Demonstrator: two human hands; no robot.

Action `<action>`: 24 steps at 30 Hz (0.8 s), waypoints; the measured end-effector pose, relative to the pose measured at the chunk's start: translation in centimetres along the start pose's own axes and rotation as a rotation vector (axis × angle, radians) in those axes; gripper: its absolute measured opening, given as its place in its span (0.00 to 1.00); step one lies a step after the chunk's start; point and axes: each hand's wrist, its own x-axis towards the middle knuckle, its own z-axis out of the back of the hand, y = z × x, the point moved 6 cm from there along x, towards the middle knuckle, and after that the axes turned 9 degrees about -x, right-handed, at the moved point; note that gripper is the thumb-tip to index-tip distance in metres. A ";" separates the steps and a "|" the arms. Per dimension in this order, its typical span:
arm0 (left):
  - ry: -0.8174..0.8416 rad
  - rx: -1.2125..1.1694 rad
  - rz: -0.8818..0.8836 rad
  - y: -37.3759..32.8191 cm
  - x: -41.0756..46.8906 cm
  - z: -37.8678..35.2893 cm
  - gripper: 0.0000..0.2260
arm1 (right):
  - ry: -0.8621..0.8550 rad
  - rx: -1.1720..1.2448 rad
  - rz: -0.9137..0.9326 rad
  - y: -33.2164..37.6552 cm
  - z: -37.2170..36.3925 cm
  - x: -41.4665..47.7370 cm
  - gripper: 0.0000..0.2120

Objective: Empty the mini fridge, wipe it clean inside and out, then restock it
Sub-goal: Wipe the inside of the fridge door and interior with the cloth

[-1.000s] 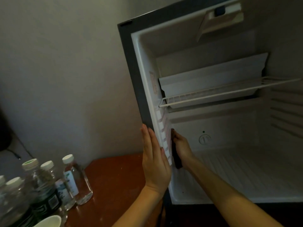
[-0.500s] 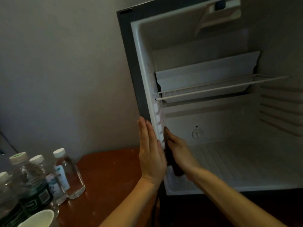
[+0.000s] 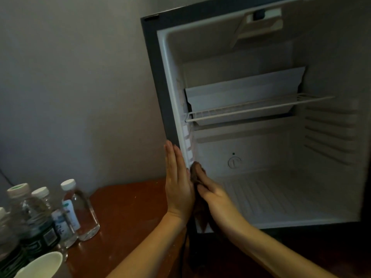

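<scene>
Left hand (image 3: 179, 189), fingers flat together, presses the mini fridge (image 3: 158, 93) outer left side; right hand (image 3: 213, 194) pinches a brown cloth (image 3: 195, 173) against its inner left wall.

In front of me stands a reddish-brown wooden table (image 3: 128, 213). On its left part, near me, a group of clear water bottles (image 3: 40, 215) with white caps stands upright, close together. A pale paper cup (image 3: 40, 264) stands at the near left edge, just beside the bottles. The open mini fridge (image 3: 261, 137) sits on the right part.
</scene>
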 end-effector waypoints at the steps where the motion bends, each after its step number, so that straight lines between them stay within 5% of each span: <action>1: 0.005 -0.013 -0.002 -0.1 0.0 0.0 0.23 | -0.002 0.019 0.006 -0.2 -0.2 -0.3 0.23; 6: 0.011 -0.084 0.070 0.2 -0.1 -0.3 0.23 | -0.096 0.011 0.064 0.2 0.2 3.1 0.21; 10: -0.005 -0.066 0.030 -0.2 -0.1 -0.1 0.23 | -0.001 -0.028 0.140 0.8 1.4 6.5 0.17; 21: -0.008 -0.034 0.207 0.0 -1.0 0.9 0.27 | 0.024 0.044 0.014 0.9 -1.5 0.6 0.32; 24: 0.072 0.012 0.059 -1.3 1.7 1.2 0.26 | 0.009 0.075 -0.044 1.1 -0.4 2.4 0.27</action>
